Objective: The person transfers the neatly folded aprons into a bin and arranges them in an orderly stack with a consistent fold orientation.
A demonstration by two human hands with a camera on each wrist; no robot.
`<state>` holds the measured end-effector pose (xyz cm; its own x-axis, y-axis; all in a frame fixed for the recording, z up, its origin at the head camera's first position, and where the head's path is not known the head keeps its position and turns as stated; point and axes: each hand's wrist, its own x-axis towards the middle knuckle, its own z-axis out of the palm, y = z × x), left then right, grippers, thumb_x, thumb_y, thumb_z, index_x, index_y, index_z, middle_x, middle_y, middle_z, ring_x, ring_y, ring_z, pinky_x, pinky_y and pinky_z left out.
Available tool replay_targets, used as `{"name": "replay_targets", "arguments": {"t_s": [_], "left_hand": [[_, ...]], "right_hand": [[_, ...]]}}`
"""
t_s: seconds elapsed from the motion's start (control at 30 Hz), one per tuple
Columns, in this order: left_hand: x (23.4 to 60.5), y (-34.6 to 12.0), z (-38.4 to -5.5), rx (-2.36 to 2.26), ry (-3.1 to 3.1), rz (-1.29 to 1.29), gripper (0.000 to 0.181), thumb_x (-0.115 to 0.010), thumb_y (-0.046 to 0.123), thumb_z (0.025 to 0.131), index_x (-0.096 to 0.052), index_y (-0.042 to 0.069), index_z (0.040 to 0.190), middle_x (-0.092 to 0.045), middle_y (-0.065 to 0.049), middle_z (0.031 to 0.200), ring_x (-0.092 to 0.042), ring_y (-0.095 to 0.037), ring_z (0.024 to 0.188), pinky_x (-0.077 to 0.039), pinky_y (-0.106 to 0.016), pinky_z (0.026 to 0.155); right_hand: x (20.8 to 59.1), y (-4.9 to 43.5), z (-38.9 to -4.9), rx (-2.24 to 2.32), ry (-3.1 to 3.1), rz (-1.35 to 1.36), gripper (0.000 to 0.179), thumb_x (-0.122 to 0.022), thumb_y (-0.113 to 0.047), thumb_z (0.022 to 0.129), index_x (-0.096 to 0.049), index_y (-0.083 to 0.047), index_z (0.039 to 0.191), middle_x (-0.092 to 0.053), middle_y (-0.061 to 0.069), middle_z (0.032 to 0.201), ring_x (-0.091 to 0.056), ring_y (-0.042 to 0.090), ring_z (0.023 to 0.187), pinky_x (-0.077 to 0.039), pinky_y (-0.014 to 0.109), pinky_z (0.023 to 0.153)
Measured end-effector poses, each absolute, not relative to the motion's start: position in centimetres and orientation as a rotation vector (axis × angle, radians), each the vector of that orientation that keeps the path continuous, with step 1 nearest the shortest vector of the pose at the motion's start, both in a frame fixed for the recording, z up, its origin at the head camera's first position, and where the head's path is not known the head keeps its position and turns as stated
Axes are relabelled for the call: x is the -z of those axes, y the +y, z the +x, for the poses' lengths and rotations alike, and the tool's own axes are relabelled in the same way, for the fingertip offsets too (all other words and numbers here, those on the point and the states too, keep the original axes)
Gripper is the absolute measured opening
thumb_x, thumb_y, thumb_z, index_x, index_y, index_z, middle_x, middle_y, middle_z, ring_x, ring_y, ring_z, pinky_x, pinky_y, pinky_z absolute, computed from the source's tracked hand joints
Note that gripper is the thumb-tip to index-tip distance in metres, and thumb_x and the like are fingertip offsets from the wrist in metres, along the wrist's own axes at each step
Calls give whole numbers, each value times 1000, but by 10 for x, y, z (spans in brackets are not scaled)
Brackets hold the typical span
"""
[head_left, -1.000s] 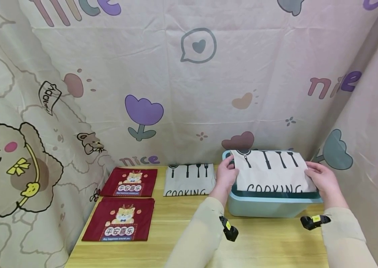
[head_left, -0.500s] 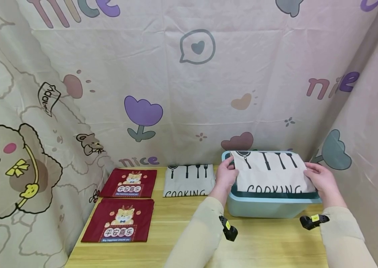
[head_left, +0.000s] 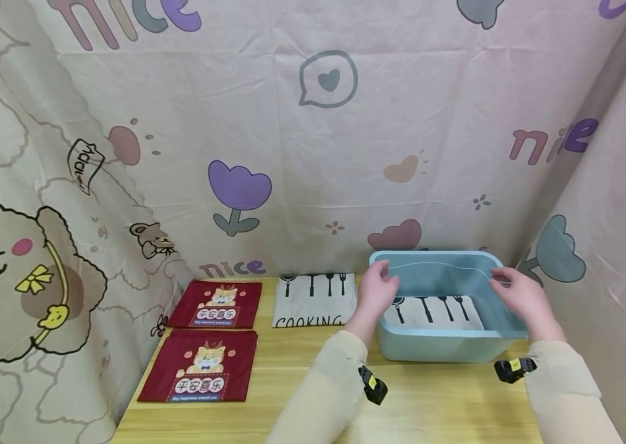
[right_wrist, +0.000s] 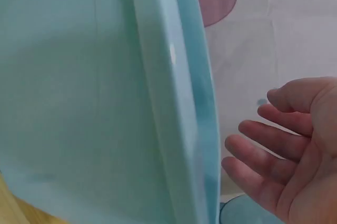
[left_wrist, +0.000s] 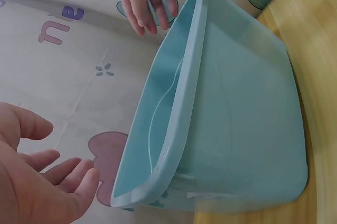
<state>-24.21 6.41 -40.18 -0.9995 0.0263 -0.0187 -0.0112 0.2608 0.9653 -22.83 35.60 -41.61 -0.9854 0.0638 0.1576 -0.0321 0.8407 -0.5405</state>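
A light-blue plastic bin point(head_left: 451, 349) stands on the table at the right. Inside it lies a folded white cloth point(head_left: 436, 313) printed with black kitchen utensils; its lower part is hidden behind the front wall. My left hand point(head_left: 377, 290) hovers at the bin's left rim with loosely spread fingers and nothing in them. Over the right rim is my right hand point(head_left: 520, 297), likewise holding nothing. Both wrist views show relaxed fingers: the left hand point(left_wrist: 47, 182) apart from the bin, the right hand point(right_wrist: 284, 150) close beside its rim.
Left of the bin lies another folded white cloth point(head_left: 315, 301) with the word COOKING. Two dark-red folded cloths point(head_left: 210, 370) with a cartoon animal print lie at the table's left side. A printed curtain point(head_left: 313, 154) hangs behind and along both sides of the wooden table point(head_left: 301, 364).
Both hands have let go of the folded white cloth, which has dropped from rim height down into the bin. The hands stay near the left and right rims.
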Motion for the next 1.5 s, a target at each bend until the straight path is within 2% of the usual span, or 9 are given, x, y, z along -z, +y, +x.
{"name": "replay_targets", "arguments": {"t_s": [0.37,0.57,0.83,1.27,1.5], "left_hand": [[400,57,-237,-1740,2677,226,41,-62,16,97,-57,14,138,-61,0,132,-57,-17,120,-47,-33,99],[405,52,-236,-1571,2842,316,43,-61,21,98,-56,15,140,-61,0,133,-56,-18,122,-46,-36,100],[415,43,-236,-1311,3046,397,45,-59,31,98,-56,16,140,-59,-1,137,-54,-22,125,-40,-43,106],[436,19,-238,-1167,3158,463,46,-63,29,96,-58,11,137,-62,-5,132,-56,-26,123,-40,-48,105],[451,8,-236,-984,3250,480,45,-63,30,95,-58,14,137,-64,-5,130,-57,-26,119,-43,-48,98]], "right_hand": [[403,345,-224,-845,-2832,144,44,-53,-24,103,-51,8,133,-58,34,122,-55,51,110,-47,64,88],[396,333,-219,-844,-2832,189,45,-53,-25,103,-51,7,135,-58,33,124,-54,51,112,-45,65,90],[399,320,-213,-714,-2737,322,36,-60,-13,98,-56,5,130,-64,28,117,-60,48,105,-46,64,86],[414,304,-209,-681,-2734,387,36,-62,-12,96,-59,2,129,-66,23,116,-60,45,106,-47,63,86],[424,293,-203,-676,-2705,383,36,-64,-15,96,-61,0,128,-65,23,118,-57,45,109,-45,65,88]]}}
